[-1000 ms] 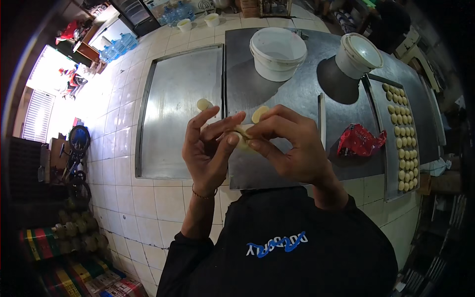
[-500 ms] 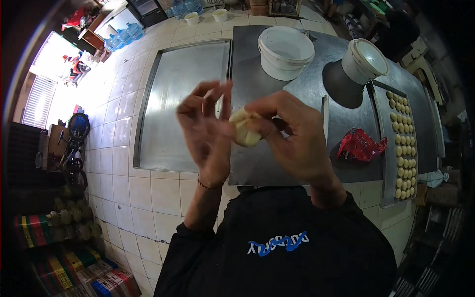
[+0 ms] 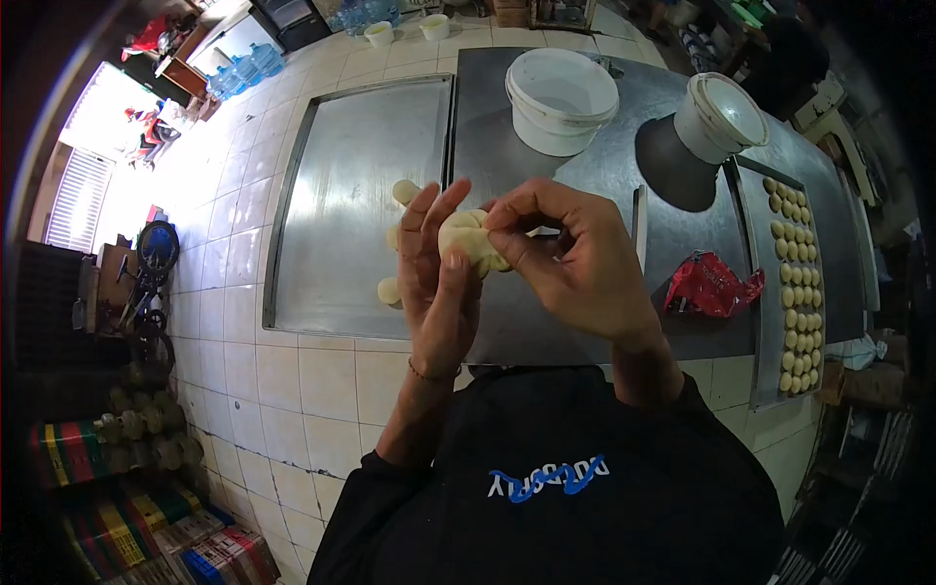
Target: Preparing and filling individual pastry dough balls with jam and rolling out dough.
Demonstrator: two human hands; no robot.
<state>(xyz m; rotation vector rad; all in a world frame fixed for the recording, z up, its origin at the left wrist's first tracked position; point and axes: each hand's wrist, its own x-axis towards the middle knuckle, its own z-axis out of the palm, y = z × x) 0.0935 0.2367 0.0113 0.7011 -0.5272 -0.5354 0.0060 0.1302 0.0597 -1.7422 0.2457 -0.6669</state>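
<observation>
A pale dough piece (image 3: pixel 464 234), creased and folded, is held between my hands above the steel table. My left hand (image 3: pixel 434 292) cups it, its thumb pressed on the front and two fingers raised behind. My right hand (image 3: pixel 575 263) pinches the dough's right side with thumb and forefinger. Behind my left hand, small dough balls (image 3: pixel 403 192) sit along the right side of a steel tray (image 3: pixel 341 151), partly hidden by my fingers. To my right on the table (image 3: pixel 682 341) lies a crumpled red packet (image 3: pixel 710 288).
Two white buckets (image 3: pixel 551 127) (image 3: pixel 702 136) stand at the back of the table. A long tray (image 3: pixel 767 378) with several rows of dough rounds lies at the right edge. Water bottles (image 3: pixel 244 70) and a bicycle (image 3: pixel 156 253) are left on the tiled floor. A person (image 3: pixel 785 63) is at top right.
My left hand has shifted right and closed in on the dough. The dough has turned to show a rounder, folded face. More dough balls on the left tray now show behind my hand.
</observation>
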